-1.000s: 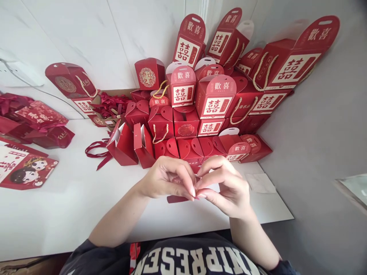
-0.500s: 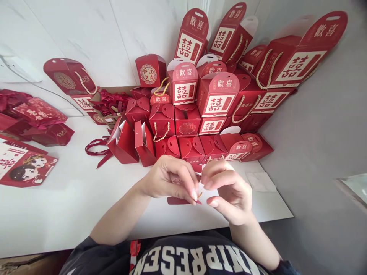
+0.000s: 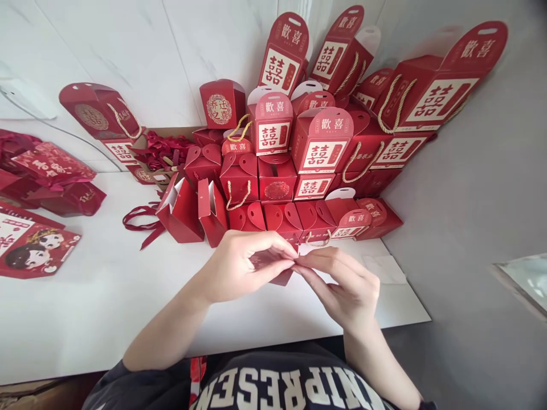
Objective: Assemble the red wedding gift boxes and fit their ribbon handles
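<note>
Above the front part of the white table [image 3: 106,307], both hands meet fingertip to fingertip. My left hand [image 3: 245,265] is closed in a pinch, thumb against forefinger, over a red card piece [image 3: 282,278] that is mostly hidden behind it. My right hand [image 3: 342,285] is pinched too, its tips touching those of the left. What lies between the fingertips is too small to make out. Just behind the hands stands a row of red boxes with rounded flaps, among them a box with a rope handle [image 3: 315,221].
Red gift boxes [image 3: 325,142] are stacked at the back and right, against a grey wall [image 3: 470,188]. Two open red bags [image 3: 182,213] and a loose ribbon [image 3: 143,222] stand left of the hands. A carton [image 3: 160,176] holds red ribbons. More red packages [image 3: 55,176] lie far left.
The fingertips of both hands have come together and moved up slightly. My right hand has gone from open to pinched. The red tip and yellowish strand at the left fingertips no longer show.
</note>
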{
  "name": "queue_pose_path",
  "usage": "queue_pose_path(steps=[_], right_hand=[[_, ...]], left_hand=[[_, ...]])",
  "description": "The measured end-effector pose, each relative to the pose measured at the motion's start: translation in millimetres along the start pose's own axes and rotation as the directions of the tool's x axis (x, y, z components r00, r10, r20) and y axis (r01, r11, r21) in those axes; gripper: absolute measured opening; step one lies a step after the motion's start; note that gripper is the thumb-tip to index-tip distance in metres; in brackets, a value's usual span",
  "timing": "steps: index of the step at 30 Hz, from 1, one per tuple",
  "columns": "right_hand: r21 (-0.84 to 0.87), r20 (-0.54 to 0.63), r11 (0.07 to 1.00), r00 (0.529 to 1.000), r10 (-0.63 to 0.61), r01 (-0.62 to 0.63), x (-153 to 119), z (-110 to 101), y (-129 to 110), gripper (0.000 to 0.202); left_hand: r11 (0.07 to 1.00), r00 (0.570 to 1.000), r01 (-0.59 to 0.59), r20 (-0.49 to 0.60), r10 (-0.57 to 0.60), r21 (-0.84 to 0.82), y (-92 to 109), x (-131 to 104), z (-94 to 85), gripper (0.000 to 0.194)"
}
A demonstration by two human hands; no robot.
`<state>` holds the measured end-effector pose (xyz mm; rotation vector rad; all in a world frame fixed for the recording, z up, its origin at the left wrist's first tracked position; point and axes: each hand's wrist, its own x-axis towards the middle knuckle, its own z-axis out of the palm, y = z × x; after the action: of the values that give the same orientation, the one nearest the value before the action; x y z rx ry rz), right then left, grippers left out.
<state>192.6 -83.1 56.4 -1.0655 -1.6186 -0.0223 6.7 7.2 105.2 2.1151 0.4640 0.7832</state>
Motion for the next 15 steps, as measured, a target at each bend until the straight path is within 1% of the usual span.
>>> queue_pose_path(steps=[2, 3, 5, 7, 9, 11, 13, 15], right_hand=[[0.05, 0.033, 0.997, 0.998, -0.058, 0.057, -5, -2, 3, 0.03], [0.107, 0.055, 0.992, 0.995, -0.078, 0.072, -7, -4, 4, 0.029], [0.241, 0.113, 0.969, 0.99, -0.089, 0.06, -12, -5, 6, 0.024], [0.309, 0.198, 0.951, 0.976, -0.091, 0.026, -17, -4, 6, 0.02], [0.259, 0.302, 0.966, 0.947, -0.108, 0.028, -19, 1, 5, 0.014], [0.145, 0.4, 0.987, 0.908, -0.126, 0.073, -21, 9, 4, 0.008], [0.024, 0.458, 0.989, 0.878, -0.139, 0.144, -21, 18, 4, 0.005], [-0.068, 0.484, 0.975, 0.862, -0.154, 0.212, -21, 24, 5, 0.007]], left_hand=[[0.997, 0.993, 0.071, 0.094, -0.073, 0.024, -1, 0, -9.7, 0.019], [0.993, 0.986, 0.092, 0.132, -0.102, 0.077, -3, 1, -16.0, 0.025], [0.963, 0.97, 0.111, 0.183, -0.159, 0.248, -10, 3, -28.6, 0.037], [0.904, 0.944, 0.131, 0.228, -0.239, 0.406, -20, 6, -37.9, 0.042], [0.861, 0.91, 0.173, 0.257, -0.326, 0.479, -30, 10, -41.8, 0.038], [0.843, 0.887, 0.216, 0.262, -0.381, 0.492, -36, 12, -41.2, 0.031], [0.844, 0.878, 0.238, 0.264, -0.398, 0.48, -36, 14, -39.0, 0.028], [0.849, 0.871, 0.252, 0.274, -0.408, 0.465, -34, 14, -37.7, 0.028]])
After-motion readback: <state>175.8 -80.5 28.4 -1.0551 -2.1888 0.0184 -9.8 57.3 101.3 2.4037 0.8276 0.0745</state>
